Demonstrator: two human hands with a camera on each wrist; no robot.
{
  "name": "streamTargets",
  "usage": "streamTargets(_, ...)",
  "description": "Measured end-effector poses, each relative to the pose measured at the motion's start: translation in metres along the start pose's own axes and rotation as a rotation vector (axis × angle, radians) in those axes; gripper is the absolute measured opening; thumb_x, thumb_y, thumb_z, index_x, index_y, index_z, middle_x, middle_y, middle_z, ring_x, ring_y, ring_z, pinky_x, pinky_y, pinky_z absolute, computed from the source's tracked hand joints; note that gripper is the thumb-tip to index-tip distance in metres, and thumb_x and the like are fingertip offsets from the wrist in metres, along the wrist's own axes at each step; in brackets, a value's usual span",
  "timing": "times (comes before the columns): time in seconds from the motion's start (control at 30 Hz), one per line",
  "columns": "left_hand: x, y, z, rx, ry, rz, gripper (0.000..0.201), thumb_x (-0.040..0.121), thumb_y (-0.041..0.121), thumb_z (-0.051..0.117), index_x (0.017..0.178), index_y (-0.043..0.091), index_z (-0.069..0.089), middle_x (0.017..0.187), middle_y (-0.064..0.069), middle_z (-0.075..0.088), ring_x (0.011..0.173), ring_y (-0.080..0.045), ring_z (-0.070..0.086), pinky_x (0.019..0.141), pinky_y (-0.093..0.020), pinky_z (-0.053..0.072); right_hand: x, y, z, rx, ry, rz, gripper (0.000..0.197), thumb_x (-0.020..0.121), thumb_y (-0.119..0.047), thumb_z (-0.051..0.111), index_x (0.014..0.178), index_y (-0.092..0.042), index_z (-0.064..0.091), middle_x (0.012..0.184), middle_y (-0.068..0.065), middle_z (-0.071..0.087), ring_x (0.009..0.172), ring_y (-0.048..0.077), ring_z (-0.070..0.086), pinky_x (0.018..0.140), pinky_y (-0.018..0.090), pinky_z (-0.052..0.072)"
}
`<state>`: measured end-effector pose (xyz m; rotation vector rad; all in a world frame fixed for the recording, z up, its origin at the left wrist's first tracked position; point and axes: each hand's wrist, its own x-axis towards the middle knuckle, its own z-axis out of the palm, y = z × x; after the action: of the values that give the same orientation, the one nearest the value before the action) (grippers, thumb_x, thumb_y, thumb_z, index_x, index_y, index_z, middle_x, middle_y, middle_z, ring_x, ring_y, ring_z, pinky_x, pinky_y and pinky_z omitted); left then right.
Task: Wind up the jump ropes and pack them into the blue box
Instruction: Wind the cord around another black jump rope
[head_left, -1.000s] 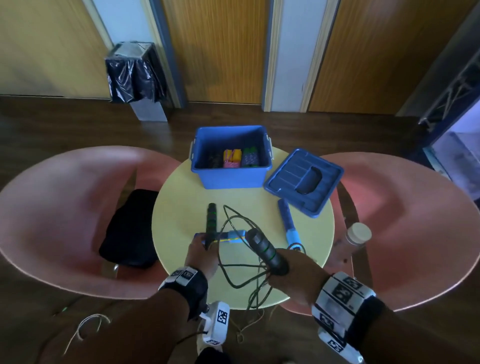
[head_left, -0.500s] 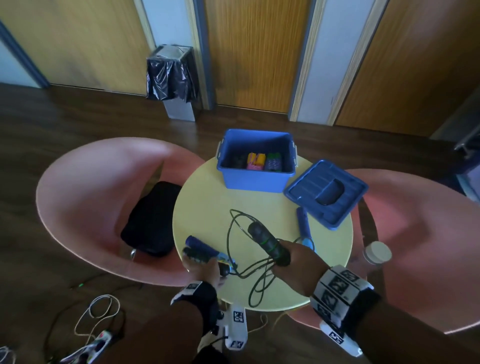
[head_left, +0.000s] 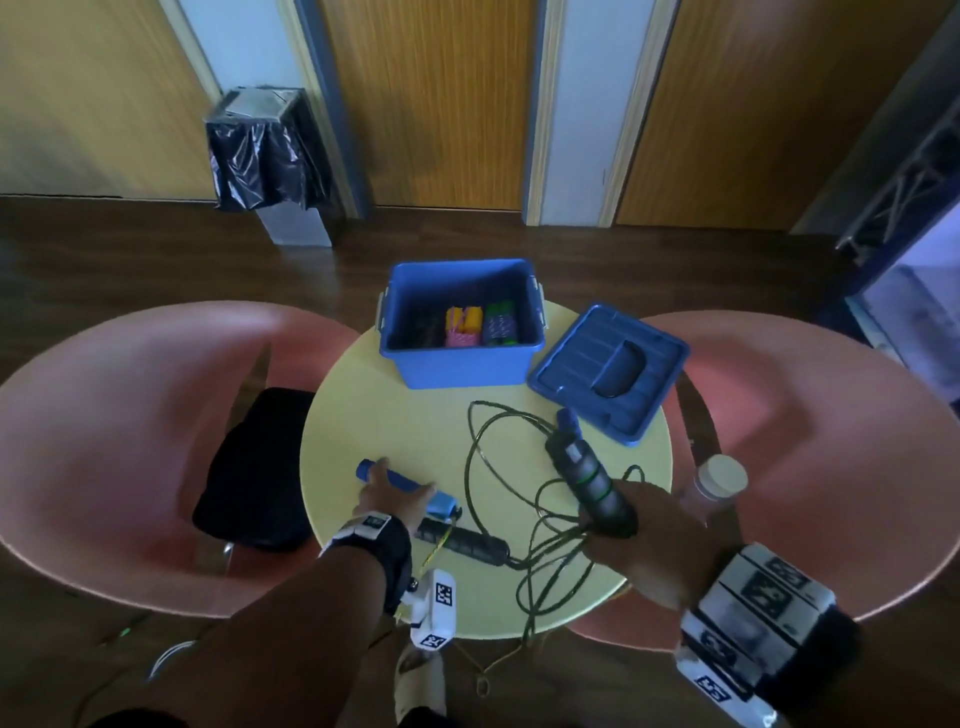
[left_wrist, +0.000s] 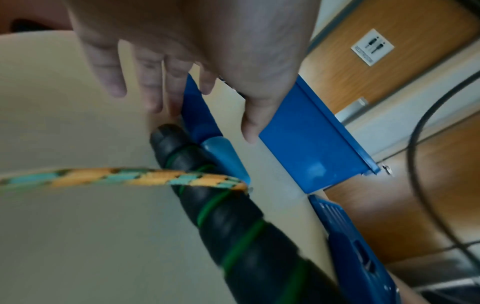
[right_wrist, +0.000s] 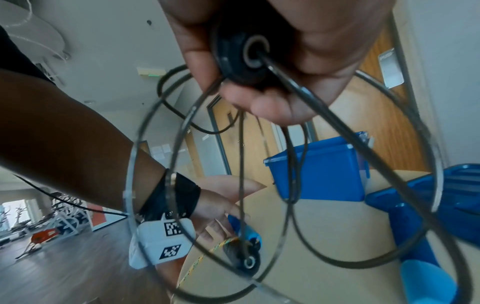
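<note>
Gripped in the right hand (head_left: 652, 540) was one black handle (head_left: 589, 480); left hand (head_left: 395, 496) lay open on the blue handle (head_left: 397, 480). Blue box (head_left: 462, 364) held some wound ropes; two remained loose.

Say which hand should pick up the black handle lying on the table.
Left, probably. The left hand is open beside that black handle, touching a blue handle. The right hand already grips the other black handle.

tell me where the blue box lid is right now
In the head view the blue lid lies flat on the yellow table, right of the open blue box.
</note>
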<state>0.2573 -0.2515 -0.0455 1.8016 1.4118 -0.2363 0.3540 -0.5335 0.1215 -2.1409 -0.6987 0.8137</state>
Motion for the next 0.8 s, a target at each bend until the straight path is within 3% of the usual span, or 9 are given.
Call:
streamTargets(0.07, 0.005, 0.01, 0.004, 0.05, -0.016, 0.068, 0.078, 0.078, 0.053, 0.07, 0.145, 0.038, 0.033, 0.136, -0.012, 0.045, 0.095, -0.034, 0.06, 0.076, -0.038, 0.05, -0.005, 0.005, -0.008, 0.073, 0.044, 0.022, 0.02, 0.059, -0.022, 0.065, 0.069, -0.008, 0.054, 0.054, -0.001, 0.047, 0.054, 0.015, 0.043, 0.058, 0.035, 0.035)
streamTargets(0.17, 0.008, 0.033, 0.012, 0.139, -0.043, 0.222, 0.064, 0.077, 0.04, 0.077, 0.135, 0.027, 0.052, 0.125, -0.009, 0.047, 0.093, -0.027, 0.059, 0.086, -0.035, 0.052, -0.007, 0.016, -0.012, 0.147, 0.12, 0.036, 0.028, 0.055, -0.025, 0.064, 0.069, -0.005, 0.05, 0.055, 0.006, 0.042, 0.055, 0.019, 0.039, 0.057, 0.038, 0.033)
streamTargets(0.3, 0.012, 0.07, 0.024, 0.332, -0.117, 0.498, 0.058, 0.083, 0.02, 0.068, 0.137, 0.026, 0.05, 0.126, -0.008, 0.041, 0.106, -0.028, 0.057, 0.09, -0.033, 0.048, -0.007, 0.021, -0.012, 0.112, 0.217, 0.015, 0.028, 0.055, -0.027, 0.062, 0.064, -0.005, 0.048, 0.057, 0.018, 0.043, 0.055, 0.026, 0.038, 0.055, 0.045, 0.036)
streamTargets(0.4, 0.015, 0.087, 0.028, 0.427, -0.174, 0.668, 0.047, 0.083, 0.011, 0.064, 0.127, 0.024, 0.053, 0.116, -0.002, 0.039, 0.097, -0.023, 0.054, 0.084, -0.028, 0.046, -0.007, 0.02, -0.013, 0.098, 0.217, 0.008, 0.027, 0.055, -0.027, 0.061, 0.064, -0.005, 0.048, 0.055, 0.015, 0.044, 0.053, 0.023, 0.038, 0.054, 0.047, 0.038)
streamTargets(0.5, 0.013, 0.089, 0.027, 0.493, -0.219, 0.719, 0.034, 0.081, 0.013, 0.066, 0.11, 0.026, 0.052, 0.115, 0.001, 0.037, 0.086, -0.02, 0.054, 0.081, -0.03, 0.048, -0.005, 0.02, -0.016, 0.08, 0.19, 0.018, 0.029, 0.053, -0.027, 0.059, 0.065, -0.004, 0.047, 0.053, 0.009, 0.04, 0.053, 0.016, 0.035, 0.053, 0.042, 0.032)
streamTargets(0.6, 0.013, 0.087, 0.021, 0.408, -0.149, 0.736, 0.033, 0.076, 0.011, 0.069, 0.099, 0.027, 0.051, 0.111, 0.002, 0.039, 0.085, -0.019, 0.052, 0.079, -0.028, 0.043, -0.006, 0.017, -0.023, 0.077, 0.18, 0.018, 0.022, 0.053, -0.02, 0.058, 0.064, -0.005, 0.047, 0.051, -0.001, 0.034, 0.053, 0.011, 0.031, 0.054, 0.031, 0.027)
streamTargets(0.7, 0.019, 0.079, 0.01, 0.354, -0.061, 0.706, 0.032, 0.075, 0.006, 0.066, 0.1, 0.024, 0.056, 0.114, 0.001, 0.045, 0.094, -0.023, 0.055, 0.081, -0.032, 0.045, -0.009, 0.016, -0.032, 0.11, 0.149, 0.028, 0.03, 0.05, -0.028, 0.059, 0.066, -0.004, 0.055, 0.053, 0.001, 0.042, 0.054, 0.016, 0.038, 0.058, 0.031, 0.031)
streamTargets(0.8, 0.018, 0.069, 0.009, 0.568, -0.061, 0.713, 0.044, 0.077, 0.004, 0.057, 0.113, 0.031, 0.057, 0.135, 0.009, 0.045, 0.111, -0.023, 0.056, 0.088, -0.038, 0.046, -0.014, 0.021, -0.043, 0.146, 0.063, 0.019, 0.02, 0.049, -0.034, 0.063, 0.065, -0.022, 0.063, 0.051, -0.008, 0.051, 0.052, 0.011, 0.045, 0.059, 0.031, 0.036)
